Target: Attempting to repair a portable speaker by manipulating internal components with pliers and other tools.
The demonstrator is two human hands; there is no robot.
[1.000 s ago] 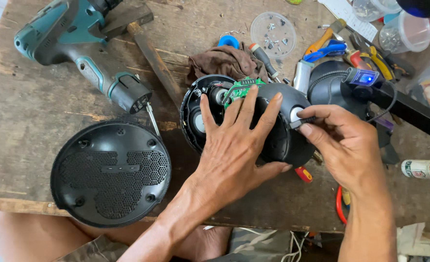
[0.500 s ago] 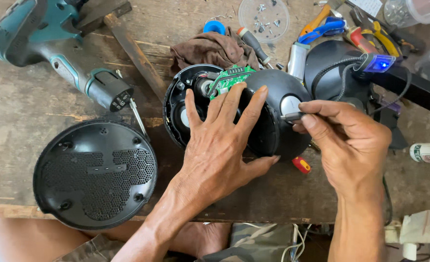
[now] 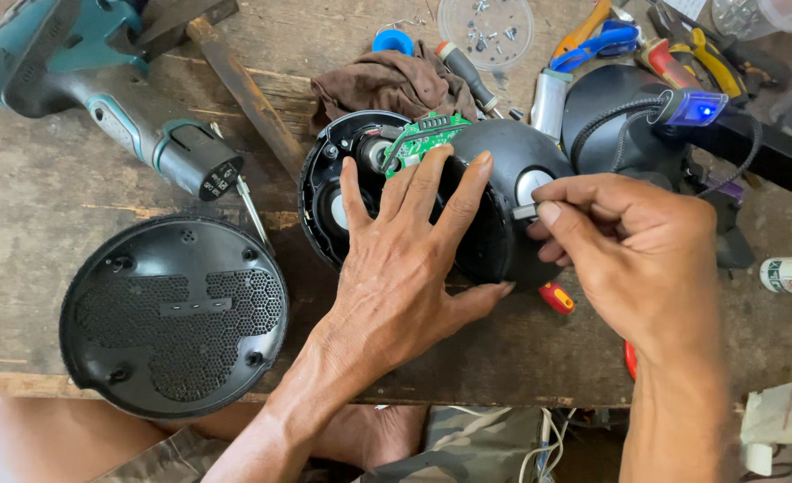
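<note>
Ok so from my seat, starting at the far left corner of the worktop [image 3: 47, 188]: a teal and grey power drill [image 3: 83, 85] lies on its side, bit pointing toward the middle. In front of it, at the near edge, sits the round black grille cover [image 3: 177, 317], inside face up, with honeycomb mesh and screw posts around the rim. It's well apart from the rest of the unit.

Middle of the worktop is the main thing, a round black speaker body [image 3: 414, 192], opened up and tipped on its edge. I can see the hollow inside, a small driver on the left of the cavity and a green circuit board [image 3: 425, 136] poking up at the top. The back shell is smooth and domed with a pale round patch on it.

My left hand [image 3: 405, 268] lies flat across the opening, fingers spread, pressing on the rim, steadying rather than clenching. My right hand [image 3: 633, 241] is just beside the shell, thumb and forefinger pinched on a small silver tool tip [image 3: 525, 212] touching the shell.

Behind the speaker lies a brown rag [image 3: 387, 85]. Toward the far right corner are pliers and screwdrivers [image 3: 673, 45], and a black lamp base [image 3: 619, 116] with a blue light.
</note>
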